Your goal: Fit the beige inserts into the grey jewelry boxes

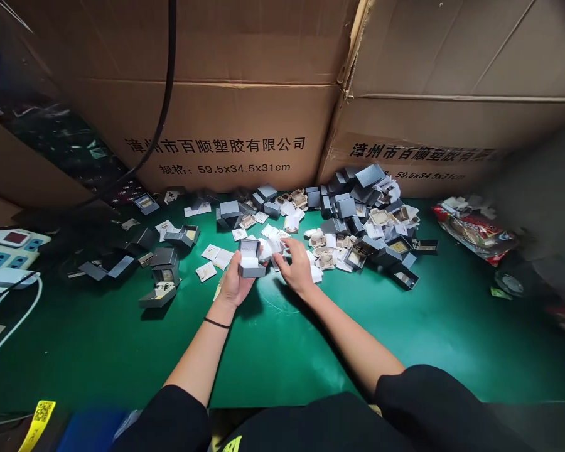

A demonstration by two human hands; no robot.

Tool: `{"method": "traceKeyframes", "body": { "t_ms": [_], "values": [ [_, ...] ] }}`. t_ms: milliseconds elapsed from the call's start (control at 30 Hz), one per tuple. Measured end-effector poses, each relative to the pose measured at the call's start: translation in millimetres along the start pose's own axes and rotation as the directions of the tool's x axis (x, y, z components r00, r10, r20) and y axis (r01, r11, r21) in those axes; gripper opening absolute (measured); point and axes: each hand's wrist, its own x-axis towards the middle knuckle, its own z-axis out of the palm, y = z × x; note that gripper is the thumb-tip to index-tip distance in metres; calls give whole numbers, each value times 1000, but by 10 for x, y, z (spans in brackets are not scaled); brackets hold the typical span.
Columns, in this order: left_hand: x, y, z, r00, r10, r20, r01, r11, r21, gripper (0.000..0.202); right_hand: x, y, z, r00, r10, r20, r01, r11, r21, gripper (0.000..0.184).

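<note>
At the far left edge a white power strip (4, 248) lies beside the green mat (122, 339), with a white cable (14, 320) curling from it. A black cable (162, 119) hangs down across the left carton (226, 94), which stands at the back of the mat. Next come a few open grey boxes (162, 279), scattered on the mat with white cards among them. The left hand (233, 285), with a black band (216, 323) on its wrist, is closed around a small grey box (250, 258) — lid up, pale insert showing — held just over the mat near its middle. Just beside it, the right hand (295, 267) is palm down, fingers curled onto a white card (272, 246) at the near edge of the heap; whether it actually grips the card I cannot tell. The two hands are nearly touching. Behind them and to the right spreads the heap of grey boxes (358, 210), mixed with beige inserts and more white cards, banked against the right carton (452, 81). Far right, well apart from the hands, a red packet (475, 232) lies on the mat
</note>
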Motion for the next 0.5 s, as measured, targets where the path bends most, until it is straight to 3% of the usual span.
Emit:
{"method": "traceKeyframes", "body": {
  "t_ms": [200,500],
  "values": [
    [-3,-61,-29,998,-33,45,30,998,59,36,-5,3,52,995,78,68,-85,990,109,34],
    [-27,-111,-20,995,-87,51,82,992,93,36,-11,28,40,999,-28,39,31,996,-80,39]
  ]
}}
